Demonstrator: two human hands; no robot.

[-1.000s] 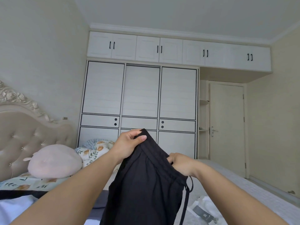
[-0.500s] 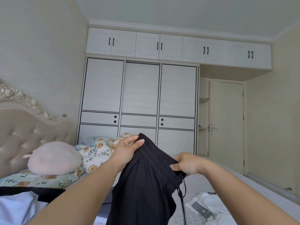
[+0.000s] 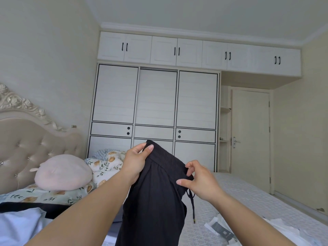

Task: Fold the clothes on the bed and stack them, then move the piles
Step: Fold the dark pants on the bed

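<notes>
In the head view I hold up a pair of black drawstring trousers (image 3: 156,199) over the bed (image 3: 248,199). My left hand (image 3: 135,164) grips the waistband's raised left corner, thumb on the front. My right hand (image 3: 200,181) pinches the lower right end of the waistband between thumb and fingertips, fingers partly spread. The drawstring (image 3: 192,208) dangles below that hand. The legs hang down out of the frame. A white garment (image 3: 225,229) lies on the bed at lower right. A light blue garment (image 3: 19,226) and a black one (image 3: 28,206) lie at lower left.
A pink round cushion (image 3: 63,172) and floral pillows (image 3: 104,165) sit by the tufted headboard (image 3: 26,142) on the left. A white wardrobe (image 3: 156,103) fills the far wall, with a closed door (image 3: 250,137) to its right.
My right hand has loosened from a full grip to a fingertip pinch at the waistband's end. The left hand keeps its hold. The view has shifted slightly.
</notes>
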